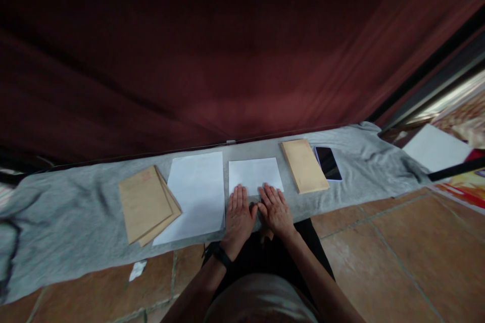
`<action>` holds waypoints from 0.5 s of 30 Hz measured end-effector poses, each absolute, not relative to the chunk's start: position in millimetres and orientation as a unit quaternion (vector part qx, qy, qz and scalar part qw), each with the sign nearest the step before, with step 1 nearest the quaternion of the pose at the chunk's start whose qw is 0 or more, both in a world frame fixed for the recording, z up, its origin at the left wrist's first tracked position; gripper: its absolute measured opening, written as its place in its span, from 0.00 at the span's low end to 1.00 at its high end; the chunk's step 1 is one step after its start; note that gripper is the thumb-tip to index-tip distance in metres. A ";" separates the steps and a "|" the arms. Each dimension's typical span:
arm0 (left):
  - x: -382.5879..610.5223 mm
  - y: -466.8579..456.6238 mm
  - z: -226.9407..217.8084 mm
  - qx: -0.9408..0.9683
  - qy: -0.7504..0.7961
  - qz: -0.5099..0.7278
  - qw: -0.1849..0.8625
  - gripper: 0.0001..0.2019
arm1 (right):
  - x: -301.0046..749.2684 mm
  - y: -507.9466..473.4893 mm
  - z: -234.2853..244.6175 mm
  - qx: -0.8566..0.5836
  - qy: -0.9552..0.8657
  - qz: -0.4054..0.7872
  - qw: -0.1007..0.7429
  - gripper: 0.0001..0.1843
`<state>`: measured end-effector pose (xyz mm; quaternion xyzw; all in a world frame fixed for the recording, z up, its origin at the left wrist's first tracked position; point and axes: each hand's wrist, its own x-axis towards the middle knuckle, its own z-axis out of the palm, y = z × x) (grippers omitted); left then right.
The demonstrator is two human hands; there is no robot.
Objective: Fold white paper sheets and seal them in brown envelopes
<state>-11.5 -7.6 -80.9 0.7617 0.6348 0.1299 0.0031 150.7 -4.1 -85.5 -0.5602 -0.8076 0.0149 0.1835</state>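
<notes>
A white sheet of paper point(254, 172), about half the size of the one to its left, lies in front of me on the grey cloth. Both hands rest flat at its near edge, fingers stretched out. My left hand point(240, 217) covers the near left corner, and my right hand point(276, 209) lies over the near right part. The thumbs come close together between them. Neither hand grips anything. Left of it lies a larger white sheet point(200, 194), its left side partly under brown envelopes point(144, 202). To the right is a stack of brown envelopes point(305, 166).
A phone point(328, 163) lies just right of the envelope stack. The grey cloth point(76, 212) covers a long narrow surface against a dark red curtain point(235, 60). A crumpled scrap of paper point(137, 270) is on the tiled floor point(382, 247). A white board-like sheet point(437, 149) stands far right.
</notes>
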 end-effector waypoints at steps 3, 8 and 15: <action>-14.0 -15.3 -83.7 0.750 0.648 0.132 -0.001 0.34 | 150.2 -4.3 -85.0 -0.562 -0.806 0.012 0.185 0.29; -16.5 -18.5 -77.2 0.742 0.658 0.132 -0.008 0.32 | 149.5 -3.0 -85.3 -0.565 -0.805 0.014 0.181 0.30; -5.6 4.4 -63.7 0.840 0.526 0.126 0.047 0.27 | 153.1 -3.2 -89.6 -0.556 -0.814 0.002 0.167 0.31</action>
